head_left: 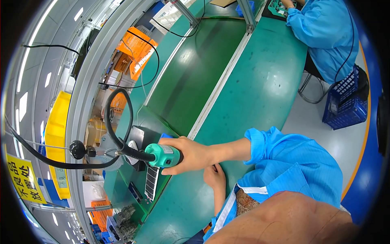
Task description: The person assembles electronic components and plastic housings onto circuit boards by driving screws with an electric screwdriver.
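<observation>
My right hand (pixel 195 154) is wrapped round the body of a green electric screwdriver (pixel 162 155) above the bench. From its cord end a thick black cable (pixel 134 153) loops up and off to the left. The tip of the screwdriver is hidden below my hand. My left hand (pixel 215 179) is lower, close to my body over the green bench top (pixel 195 203). Its fingers are curled, with a small dark thing at them that is too small to make out. Just left of the screwdriver stands a dark box-like holder (pixel 143 136).
A dark green conveyor belt (pixel 195 61) runs beside the bench between metal rails. A gridded black-and-white strip (pixel 151 183) lies near the screwdriver. A grey metal post (pixel 79 122) and yellow bin (pixel 58 142) stand left. A co-worker's blue sleeve (pixel 313 24) and blue basket (pixel 345 101) are right.
</observation>
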`<state>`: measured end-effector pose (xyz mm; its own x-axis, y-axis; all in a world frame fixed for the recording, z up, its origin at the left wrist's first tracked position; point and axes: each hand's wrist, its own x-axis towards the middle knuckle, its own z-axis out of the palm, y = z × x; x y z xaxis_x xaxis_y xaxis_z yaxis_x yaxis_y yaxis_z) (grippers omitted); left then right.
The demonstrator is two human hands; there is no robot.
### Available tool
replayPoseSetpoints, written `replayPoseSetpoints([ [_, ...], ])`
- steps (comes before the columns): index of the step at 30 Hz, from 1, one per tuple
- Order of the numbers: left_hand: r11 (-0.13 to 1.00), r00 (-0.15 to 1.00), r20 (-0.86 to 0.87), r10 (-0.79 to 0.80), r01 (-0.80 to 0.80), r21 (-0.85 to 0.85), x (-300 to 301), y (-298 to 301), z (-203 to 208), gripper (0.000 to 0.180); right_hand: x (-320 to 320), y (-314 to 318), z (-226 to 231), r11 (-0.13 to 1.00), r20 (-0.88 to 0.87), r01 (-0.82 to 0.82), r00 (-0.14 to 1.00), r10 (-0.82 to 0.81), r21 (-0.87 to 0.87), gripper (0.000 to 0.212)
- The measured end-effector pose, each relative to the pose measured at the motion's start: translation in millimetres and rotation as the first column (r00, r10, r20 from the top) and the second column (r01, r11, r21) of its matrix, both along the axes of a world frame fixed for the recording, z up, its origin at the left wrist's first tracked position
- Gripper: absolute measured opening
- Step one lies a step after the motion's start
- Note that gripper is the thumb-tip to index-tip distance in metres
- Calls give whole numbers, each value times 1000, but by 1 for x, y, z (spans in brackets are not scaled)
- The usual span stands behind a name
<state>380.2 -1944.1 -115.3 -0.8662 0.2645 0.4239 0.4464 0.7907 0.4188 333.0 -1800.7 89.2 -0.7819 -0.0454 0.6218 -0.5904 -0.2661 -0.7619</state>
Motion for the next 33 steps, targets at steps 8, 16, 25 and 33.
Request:
replayPoseSetpoints([
  [8,1000,1000,14,-12,11,27,1,4,5,17,-1,1,-1,1000,6,4,1000,-4,18,43],
  [16,1000,1000,6,-11,10,24,0,1,2,17,-1,-1,-1,1000,-3,-8,1000,8,8,42],
  [25,999,999,51,9,-11,47,-1,3,3,24,-3,-1,-2,999,-44,9,999,-10,-39,44],
  [33,999,997,69,24,-27,48,-2,3,1,25,-3,3,-2,997,50,-66,997,64,30,48],
])
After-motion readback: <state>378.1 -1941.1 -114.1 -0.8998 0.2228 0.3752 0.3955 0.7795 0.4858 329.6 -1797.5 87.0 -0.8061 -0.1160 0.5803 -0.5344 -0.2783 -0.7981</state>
